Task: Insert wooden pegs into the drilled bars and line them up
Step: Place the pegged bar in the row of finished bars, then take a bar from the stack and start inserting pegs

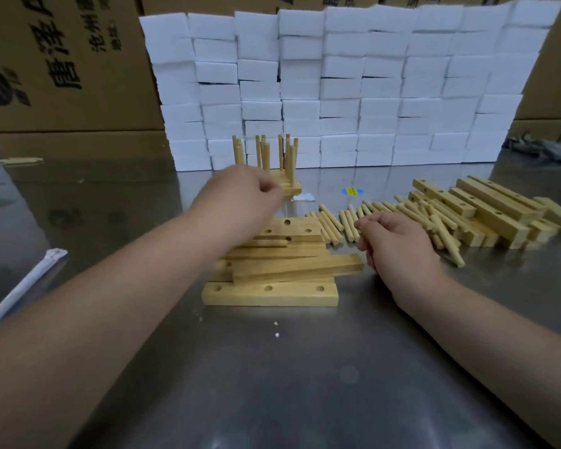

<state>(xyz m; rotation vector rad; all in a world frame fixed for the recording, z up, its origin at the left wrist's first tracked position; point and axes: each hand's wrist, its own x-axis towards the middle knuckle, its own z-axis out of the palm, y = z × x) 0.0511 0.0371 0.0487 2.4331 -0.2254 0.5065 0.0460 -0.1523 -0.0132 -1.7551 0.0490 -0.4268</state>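
At the far left of the worktop [272, 384] lies a white strip [23, 283], well apart from the work, so I judge it has no role in this step.

The left hand [246, 196] reaches forward to the finished bars [290, 188], which stand at the back with their pegs upright. They are just before the wall of foam blocks [370, 92], I think so that they keep out of the way and can be lined up there. This hand's fingers are curled at the near edge of those bars, but the hand is blurred. I cannot tell if its grip holds a bar, only pushes it, or is empty.

In the middle, near me, is a stack of bars [292, 267] without pegs. The front bar [269, 294] lies flat with 3 holes facing up, ready to receive pegs. The others lie on it at loose angles.

To the right of the stack, the loose pegs [332, 223] lie in a rough row, side by side, which makes it easy to pick 1 at a time. The right hand [399, 244] hangs at the near ends of these pegs. Its grip is released: the fingers are loosely curled and I see nothing inside them. I judge it is placed there to take a peg.

At the far right, a pile of bars [493, 215] waits as supply, so much of the task remains.
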